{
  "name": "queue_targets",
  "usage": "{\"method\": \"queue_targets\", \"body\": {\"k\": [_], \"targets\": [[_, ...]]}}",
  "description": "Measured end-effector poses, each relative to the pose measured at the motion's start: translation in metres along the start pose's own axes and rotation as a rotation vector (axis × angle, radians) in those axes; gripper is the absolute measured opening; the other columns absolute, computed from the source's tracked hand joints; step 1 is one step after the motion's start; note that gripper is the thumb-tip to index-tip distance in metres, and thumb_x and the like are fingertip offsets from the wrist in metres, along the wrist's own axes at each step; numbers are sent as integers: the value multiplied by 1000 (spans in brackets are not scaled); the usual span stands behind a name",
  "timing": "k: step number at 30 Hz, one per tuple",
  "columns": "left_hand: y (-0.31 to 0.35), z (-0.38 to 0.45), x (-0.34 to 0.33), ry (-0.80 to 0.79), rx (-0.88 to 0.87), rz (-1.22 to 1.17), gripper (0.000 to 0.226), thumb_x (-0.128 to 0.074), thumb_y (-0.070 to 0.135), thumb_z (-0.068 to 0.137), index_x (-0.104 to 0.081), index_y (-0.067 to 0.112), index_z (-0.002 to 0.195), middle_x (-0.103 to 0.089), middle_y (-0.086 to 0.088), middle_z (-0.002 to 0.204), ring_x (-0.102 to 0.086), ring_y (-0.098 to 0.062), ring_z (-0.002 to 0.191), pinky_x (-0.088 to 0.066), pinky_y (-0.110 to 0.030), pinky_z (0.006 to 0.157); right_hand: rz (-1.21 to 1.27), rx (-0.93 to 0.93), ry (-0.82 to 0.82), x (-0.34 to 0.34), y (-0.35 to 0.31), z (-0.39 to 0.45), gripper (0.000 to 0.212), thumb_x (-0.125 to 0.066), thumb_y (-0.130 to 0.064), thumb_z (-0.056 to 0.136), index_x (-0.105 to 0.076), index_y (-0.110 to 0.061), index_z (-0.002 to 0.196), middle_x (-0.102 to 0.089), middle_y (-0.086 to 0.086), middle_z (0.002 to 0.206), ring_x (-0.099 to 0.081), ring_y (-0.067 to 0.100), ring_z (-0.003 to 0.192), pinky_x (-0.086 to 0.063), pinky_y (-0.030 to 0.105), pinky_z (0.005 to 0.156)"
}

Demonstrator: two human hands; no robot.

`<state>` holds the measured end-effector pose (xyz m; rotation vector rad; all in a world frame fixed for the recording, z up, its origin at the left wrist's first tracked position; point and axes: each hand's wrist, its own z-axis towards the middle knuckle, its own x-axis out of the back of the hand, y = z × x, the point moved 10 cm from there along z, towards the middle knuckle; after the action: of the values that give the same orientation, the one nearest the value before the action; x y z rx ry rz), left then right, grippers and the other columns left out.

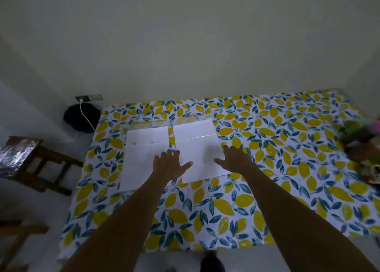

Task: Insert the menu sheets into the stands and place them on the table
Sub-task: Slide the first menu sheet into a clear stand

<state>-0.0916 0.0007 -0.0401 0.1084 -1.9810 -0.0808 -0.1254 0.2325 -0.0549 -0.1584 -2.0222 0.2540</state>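
Note:
Two white menu sheets lie side by side on the lemon-print tablecloth (226, 199). The left sheet (141, 148) has faint pink marks near its top. The right sheet (197, 146) shows a bright line across it, and clear stand edges seem to lie over or behind both sheets, hard to make out. My left hand (168, 164) rests spread between the two sheets, thumb on the right one. My right hand (234, 158) lies spread on the right sheet's right edge. Neither hand holds anything.
A wooden chair (35, 162) stands left of the table. A dark bag (82, 117) with a white cable sits by the wall socket. A pile of colourful things (362, 144) lies at the table's right edge.

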Motion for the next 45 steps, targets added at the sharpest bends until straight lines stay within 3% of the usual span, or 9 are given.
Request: {"method": "queue_targets", "body": {"k": [11, 18, 25, 27, 29, 30, 34, 40, 45], "targets": [[14, 36, -79, -60, 310, -469, 83, -53, 57, 88, -26, 4, 146, -33, -25, 147, -40, -41, 133, -39, -48, 106, 307, -138, -16, -42, 52, 47, 40, -57, -33, 88, -46, -5, 116, -61, 19, 117, -58, 40, 112, -48, 45, 90], [-5, 26, -82, -13, 388, -662, 78, -60, 48, 87, -26, 10, 146, -52, -25, 134, -52, -43, 121, -45, -47, 99, 429, -170, -32, -51, 54, 33, 44, -53, -19, 83, -49, -4, 124, -59, 20, 116, -58, 41, 110, -47, 41, 87], [-13, -24, -76, 65, 268, -643, 40, -43, 14, 97, -41, 3, 136, -59, -23, 121, -60, -40, 104, -48, -38, 84, 443, -103, 38, -44, 54, -41, 38, -53, -9, 88, -60, -8, 125, -60, 11, 129, -58, 34, 116, -48, 41, 95], [-15, -44, -72, 96, 202, -607, 37, -39, 4, 96, -45, 2, 132, -60, -25, 117, -59, -41, 102, -45, -38, 82, 637, -98, 43, -43, 56, -70, 37, -56, -6, 87, -62, -9, 124, -66, 12, 111, -68, 24, 92, -58, 35, 73], [-16, -64, -66, 129, 108, -611, 34, -40, 2, 96, -52, 3, 128, -63, -24, 114, -61, -40, 101, -40, -27, 78, 870, -120, 35, -45, 64, -99, 31, -55, 2, 88, -65, -3, 118, -63, 10, 77, -60, 10, 53, -46, 23, 46], [-15, -75, -62, 139, 63, -615, 34, -42, 0, 95, -55, 3, 127, -64, -22, 116, -61, -38, 104, -37, -20, 77, 933, -109, 36, -45, 67, -112, 29, -55, 4, 89, -67, 0, 115, -58, 9, 67, -53, 12, 47, -39, 25, 46], [-6, -117, -47, 145, -2, -752, 40, -50, -3, 91, -60, 7, 128, -64, -14, 125, -61, -30, 115, -48, -26, 95, 1020, -29, 54, -32, 75, -152, 26, -63, 0, 87, -73, -9, 110, -68, 16, 89, -58, 24, 71, -44, 36, 62], [4, -140, 8, 395, -133, -764, 22, -67, 8, 88, -72, 6, 109, -69, -17, 102, -67, -23, 92, -38, -5, 73, 1047, 28, 139, 9, 74, -165, 28, -66, 0, 86, -72, -7, 113, -69, 16, 96, -66, 22, 76, -53, 28, 61], [9, -115, 62, 498, -220, -711, 18, -64, 22, 91, -74, 11, 102, -69, -17, 92, -67, -28, 86, -52, -34, 80, 941, 115, 265, 59, 67, -133, 25, -68, -30, 88, -73, -14, 108, -73, 9, 92, -68, 19, 79, -53, 25, 60]]}}
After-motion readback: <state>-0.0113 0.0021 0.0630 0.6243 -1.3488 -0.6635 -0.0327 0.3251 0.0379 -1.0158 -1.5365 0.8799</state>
